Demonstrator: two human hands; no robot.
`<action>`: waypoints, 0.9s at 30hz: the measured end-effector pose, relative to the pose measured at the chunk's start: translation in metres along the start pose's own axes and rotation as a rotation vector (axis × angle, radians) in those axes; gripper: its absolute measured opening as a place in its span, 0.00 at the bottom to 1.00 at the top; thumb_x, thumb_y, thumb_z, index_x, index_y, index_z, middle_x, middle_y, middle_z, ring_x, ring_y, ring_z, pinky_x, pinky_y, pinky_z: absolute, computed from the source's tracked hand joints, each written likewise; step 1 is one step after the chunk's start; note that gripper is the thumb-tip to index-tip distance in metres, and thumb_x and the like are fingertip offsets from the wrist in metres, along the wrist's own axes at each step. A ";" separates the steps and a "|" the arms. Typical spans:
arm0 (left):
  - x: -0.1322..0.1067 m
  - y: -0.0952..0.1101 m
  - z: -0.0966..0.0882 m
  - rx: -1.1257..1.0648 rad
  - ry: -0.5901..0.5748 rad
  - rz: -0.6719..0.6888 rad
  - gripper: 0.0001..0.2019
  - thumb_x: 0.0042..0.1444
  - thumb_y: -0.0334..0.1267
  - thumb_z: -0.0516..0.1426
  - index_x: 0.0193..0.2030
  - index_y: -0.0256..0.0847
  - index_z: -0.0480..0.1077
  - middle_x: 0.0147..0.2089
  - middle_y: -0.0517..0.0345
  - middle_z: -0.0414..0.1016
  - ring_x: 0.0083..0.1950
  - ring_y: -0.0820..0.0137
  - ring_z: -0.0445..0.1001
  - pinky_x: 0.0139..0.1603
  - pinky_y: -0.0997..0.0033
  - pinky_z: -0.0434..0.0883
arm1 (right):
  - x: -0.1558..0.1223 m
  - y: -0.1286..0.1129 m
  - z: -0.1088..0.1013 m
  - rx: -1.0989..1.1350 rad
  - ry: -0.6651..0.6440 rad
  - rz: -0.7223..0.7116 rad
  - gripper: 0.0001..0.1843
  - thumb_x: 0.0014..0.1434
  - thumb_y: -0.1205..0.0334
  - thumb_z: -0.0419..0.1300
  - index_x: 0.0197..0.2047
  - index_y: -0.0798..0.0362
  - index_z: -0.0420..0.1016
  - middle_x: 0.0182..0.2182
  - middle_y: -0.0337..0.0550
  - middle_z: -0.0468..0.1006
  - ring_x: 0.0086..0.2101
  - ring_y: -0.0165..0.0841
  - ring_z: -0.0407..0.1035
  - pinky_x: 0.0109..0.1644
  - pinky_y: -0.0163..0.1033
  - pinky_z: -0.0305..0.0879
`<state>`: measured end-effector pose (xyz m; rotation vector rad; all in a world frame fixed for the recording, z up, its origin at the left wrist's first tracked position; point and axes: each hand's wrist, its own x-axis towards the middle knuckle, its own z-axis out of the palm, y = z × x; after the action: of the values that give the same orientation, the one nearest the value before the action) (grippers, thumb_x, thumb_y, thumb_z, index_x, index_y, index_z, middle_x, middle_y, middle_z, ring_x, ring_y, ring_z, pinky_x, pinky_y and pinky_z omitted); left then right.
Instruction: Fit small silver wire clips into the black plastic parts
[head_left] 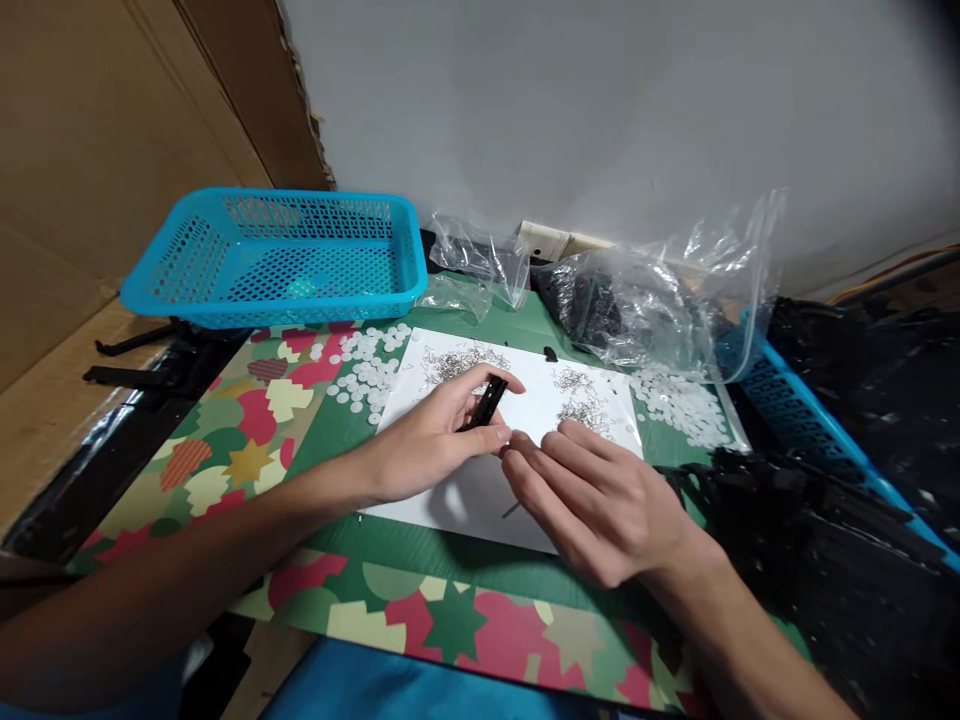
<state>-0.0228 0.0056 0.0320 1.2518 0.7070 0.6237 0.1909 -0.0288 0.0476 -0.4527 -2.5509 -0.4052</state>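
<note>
My left hand (427, 440) is closed round a small black plastic part (489, 402), held tilted above a white sheet of paper (465, 505). Close against its lower end, my right hand (592, 490) has its fingers pinched together. Whatever sits between those fingertips is hidden, though a thin grey rod (511, 510) shows just below them. On the paper lie loose piles of tiny wire springs or clips, one pile (461, 362) beyond my left hand and another pile (581, 410) beyond my right.
White discs lie left (367, 375) and right (682, 405) of the paper. A blue basket (274, 312) stands back left. Clear plastic bags (660, 300) lie at the back. Black parts (810, 560) are heaped at right beside another blue basket (832, 430). A patterned board (420, 610) lies underneath.
</note>
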 end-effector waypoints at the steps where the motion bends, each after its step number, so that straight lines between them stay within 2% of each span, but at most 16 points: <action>1: 0.000 0.000 0.000 0.001 -0.001 -0.003 0.14 0.67 0.33 0.59 0.57 0.45 0.65 0.39 0.62 0.67 0.42 0.70 0.66 0.45 0.68 0.64 | 0.000 0.000 0.001 -0.008 -0.008 -0.009 0.11 0.64 0.77 0.57 0.42 0.68 0.82 0.27 0.54 0.80 0.29 0.39 0.68 0.30 0.47 0.65; 6: 0.000 -0.002 -0.001 0.084 0.014 -0.034 0.13 0.67 0.34 0.58 0.57 0.46 0.65 0.39 0.62 0.66 0.43 0.69 0.67 0.45 0.67 0.63 | 0.001 0.000 0.004 -0.049 -0.037 -0.066 0.11 0.65 0.76 0.57 0.41 0.68 0.82 0.26 0.55 0.79 0.29 0.39 0.67 0.30 0.46 0.64; 15: -0.001 -0.003 -0.003 0.217 0.033 -0.037 0.13 0.70 0.39 0.58 0.58 0.47 0.63 0.39 0.62 0.68 0.41 0.69 0.67 0.42 0.67 0.64 | -0.001 0.001 0.007 -0.090 -0.067 -0.061 0.11 0.67 0.76 0.56 0.41 0.66 0.81 0.24 0.50 0.76 0.28 0.38 0.63 0.30 0.45 0.61; 22: -0.001 -0.003 -0.004 0.102 0.033 -0.031 0.13 0.71 0.37 0.58 0.58 0.45 0.62 0.39 0.63 0.67 0.39 0.70 0.65 0.42 0.68 0.63 | -0.001 0.001 0.006 -0.124 -0.045 -0.037 0.08 0.65 0.76 0.59 0.42 0.64 0.81 0.26 0.51 0.78 0.30 0.38 0.66 0.31 0.45 0.63; 27: 0.001 -0.004 -0.003 0.130 0.032 0.042 0.06 0.71 0.38 0.57 0.52 0.42 0.68 0.40 0.61 0.69 0.42 0.70 0.68 0.45 0.69 0.65 | -0.002 0.002 0.007 -0.136 0.035 -0.008 0.08 0.64 0.77 0.60 0.42 0.61 0.80 0.28 0.53 0.80 0.31 0.40 0.67 0.31 0.45 0.61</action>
<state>-0.0240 0.0071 0.0275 1.3825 0.7590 0.6410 0.1903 -0.0250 0.0414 -0.4809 -2.5018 -0.5868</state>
